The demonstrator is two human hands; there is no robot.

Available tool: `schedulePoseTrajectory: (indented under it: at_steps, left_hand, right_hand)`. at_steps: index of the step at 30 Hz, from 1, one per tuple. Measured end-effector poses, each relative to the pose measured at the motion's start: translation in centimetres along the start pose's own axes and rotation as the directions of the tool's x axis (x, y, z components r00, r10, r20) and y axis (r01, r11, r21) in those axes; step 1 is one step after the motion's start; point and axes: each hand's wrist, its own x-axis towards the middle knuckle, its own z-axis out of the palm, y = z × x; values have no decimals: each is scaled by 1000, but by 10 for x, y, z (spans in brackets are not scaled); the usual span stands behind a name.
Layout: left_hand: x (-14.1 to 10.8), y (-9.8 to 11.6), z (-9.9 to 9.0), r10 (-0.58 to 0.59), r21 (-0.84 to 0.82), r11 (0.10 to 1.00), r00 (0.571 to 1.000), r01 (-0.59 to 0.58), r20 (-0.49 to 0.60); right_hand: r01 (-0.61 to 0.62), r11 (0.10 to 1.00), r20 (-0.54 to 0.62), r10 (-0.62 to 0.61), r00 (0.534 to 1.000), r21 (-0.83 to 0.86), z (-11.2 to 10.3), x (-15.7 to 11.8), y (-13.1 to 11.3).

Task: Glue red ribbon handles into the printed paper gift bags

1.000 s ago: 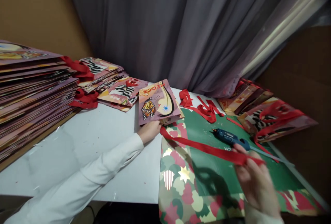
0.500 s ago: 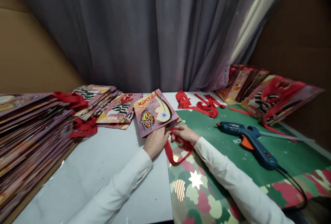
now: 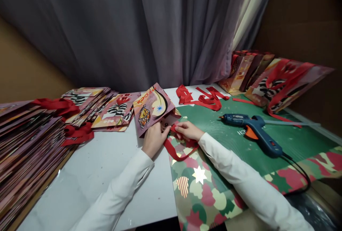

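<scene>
A purple paper bag [image 3: 152, 108] with a butterfly print lies tilted in the middle, its opening toward me. My left hand [image 3: 155, 137] is closed on the edge of this bag, its thumb near the bag's mouth. Right beside it, my right hand [image 3: 188, 131] pinches a red ribbon [image 3: 175, 153], which hangs in a loop below both hands over the patterned sheet. Some fingertips of each hand are hidden.
Stacked flat bags [image 3: 32, 152] with red ribbons fill the left. Cut red ribbons [image 3: 211, 99] lie at the back. A blue glue gun [image 3: 256, 127] rests on the green mat [image 3: 227, 145]. Finished-looking bags [image 3: 278, 81] stand back right.
The whole view has shifted and tilted slightly. My hands are a little farther apart, and the bag's mouth shows more openly between them.
</scene>
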Motion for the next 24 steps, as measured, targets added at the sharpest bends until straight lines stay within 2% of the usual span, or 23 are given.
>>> schedulePoseTrajectory:
  at_steps: [3, 15, 24]
  left_hand:
    - [-1, 0, 4, 48, 28, 998, 999, -48, -20]
    - [1, -3, 15, 56, 88, 995, 995, -49, -81]
    - [-1, -5, 18, 90, 96, 992, 990, -79, -107]
  right_hand:
    - [22, 1000, -8, -22, 1000, -10, 1, -1, -1]
    - [18, 998, 8, -18, 1000, -59, -1, 0, -4]
    - [42, 998, -41, -43, 998, -37, -2, 1, -1]
